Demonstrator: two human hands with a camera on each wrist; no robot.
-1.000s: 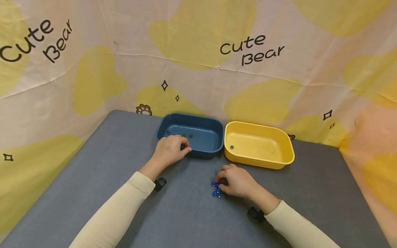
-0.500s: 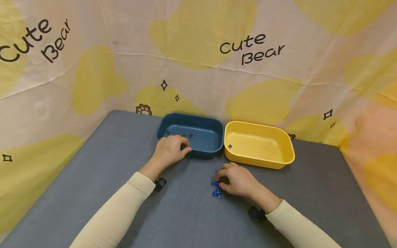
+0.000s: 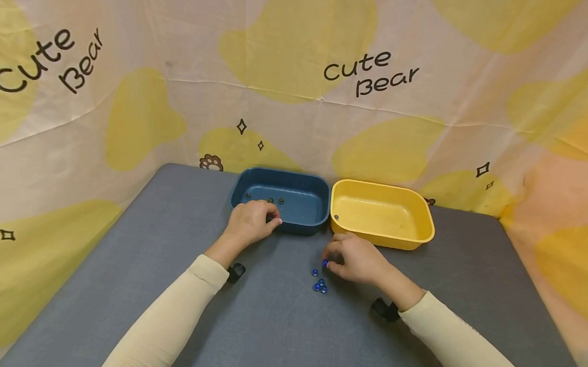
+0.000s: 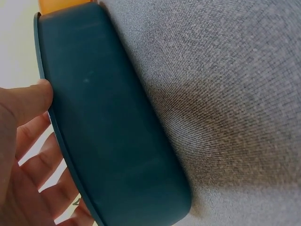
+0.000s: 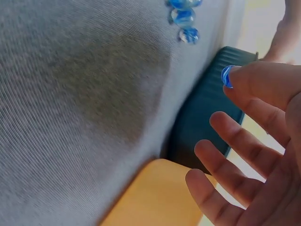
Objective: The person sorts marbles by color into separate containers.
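My left hand [image 3: 253, 220] holds the near rim of a dark blue plastic bin [image 4: 108, 117], thumb on the outer side and fingers behind the rim. Several small dark marbles [image 3: 281, 201] lie on the bin's floor. My right hand [image 3: 360, 257] pinches a blue swirled glass marble [image 5: 227, 76] between thumb and index finger, raised over the table; its other fingers are spread. Just left of it, several more blue marbles [image 3: 317, 287] rest on the table. One marble [image 3: 336, 217] sits in the left corner of the yellow bin [image 3: 385, 240].
The two bins stand side by side at the back of the grey cloth-covered table [image 3: 278, 325]. Behind them hangs a patterned fabric backdrop [image 3: 287, 112]. Each wrist has a black strap-on piece, such as the right wrist mount [image 3: 385, 309].
My right hand has lifted a blue marble from the group and moved slightly up and right. The marble in the yellow bin has rolled left. My left hand has stayed put.
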